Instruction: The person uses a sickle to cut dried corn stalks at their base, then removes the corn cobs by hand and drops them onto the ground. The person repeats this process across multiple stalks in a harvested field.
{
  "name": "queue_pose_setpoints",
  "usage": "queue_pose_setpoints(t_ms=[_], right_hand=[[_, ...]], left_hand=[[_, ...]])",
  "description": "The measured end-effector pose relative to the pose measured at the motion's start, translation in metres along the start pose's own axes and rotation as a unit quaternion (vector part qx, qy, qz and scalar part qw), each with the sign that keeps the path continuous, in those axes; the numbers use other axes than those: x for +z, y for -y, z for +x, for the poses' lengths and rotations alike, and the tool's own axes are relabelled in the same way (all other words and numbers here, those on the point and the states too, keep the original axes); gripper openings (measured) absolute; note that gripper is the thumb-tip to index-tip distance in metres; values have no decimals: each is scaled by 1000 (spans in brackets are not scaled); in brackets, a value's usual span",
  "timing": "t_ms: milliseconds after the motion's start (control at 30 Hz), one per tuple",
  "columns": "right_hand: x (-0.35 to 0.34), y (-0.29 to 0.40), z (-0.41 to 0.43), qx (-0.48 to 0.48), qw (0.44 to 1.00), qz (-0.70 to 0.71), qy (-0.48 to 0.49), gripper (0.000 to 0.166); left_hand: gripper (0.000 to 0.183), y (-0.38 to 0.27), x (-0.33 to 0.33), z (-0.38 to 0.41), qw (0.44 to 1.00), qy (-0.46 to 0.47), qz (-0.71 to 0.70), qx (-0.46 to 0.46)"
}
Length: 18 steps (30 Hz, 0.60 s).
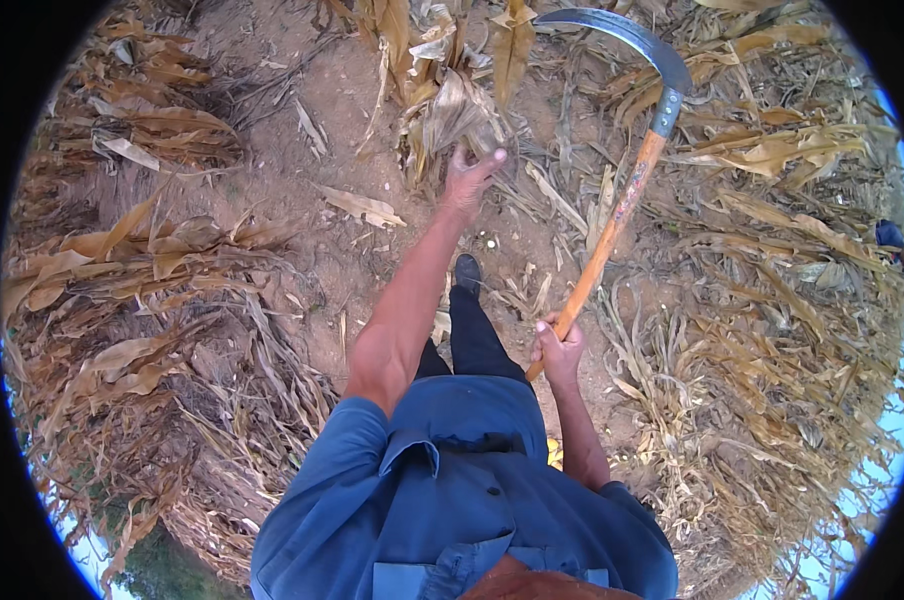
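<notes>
My right hand (560, 349) is closed round the lower end of the wooden handle of a long-handled sickle (609, 232). Its curved metal blade (650, 46) points up and to the left, ahead of me. My left hand (473, 176) reaches forward, thumb spread, at the base of dry corn stalks and leaves (452, 105). Its fingers are partly hidden among the husks, so whether they grip anything is unclear.
Dry corn stalks lie in heaps to the left (144, 255) and right (767, 360). Bare soil (309, 187) with loose leaves runs between them. My shoe (467, 273) is on the soil. Something dark blue (888, 233) shows at the far right edge.
</notes>
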State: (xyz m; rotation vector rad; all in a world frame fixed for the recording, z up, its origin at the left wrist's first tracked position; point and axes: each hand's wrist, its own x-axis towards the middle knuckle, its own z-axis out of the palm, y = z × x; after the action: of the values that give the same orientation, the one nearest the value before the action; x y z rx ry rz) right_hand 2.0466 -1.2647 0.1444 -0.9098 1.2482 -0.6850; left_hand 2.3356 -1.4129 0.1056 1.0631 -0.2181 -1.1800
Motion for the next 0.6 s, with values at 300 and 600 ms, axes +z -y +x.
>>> queue_pose_setpoints(t_ms=[300, 600], right_hand=[[41, 10, -35, -75, 996, -44, 3, 13], [60, -16, -29, -135, 958, -245, -55, 14]], left_hand=[[46, -29, -30, -74, 980, 24, -167, -104], [43, -108, -96, -125, 994, 69, -5, -84]])
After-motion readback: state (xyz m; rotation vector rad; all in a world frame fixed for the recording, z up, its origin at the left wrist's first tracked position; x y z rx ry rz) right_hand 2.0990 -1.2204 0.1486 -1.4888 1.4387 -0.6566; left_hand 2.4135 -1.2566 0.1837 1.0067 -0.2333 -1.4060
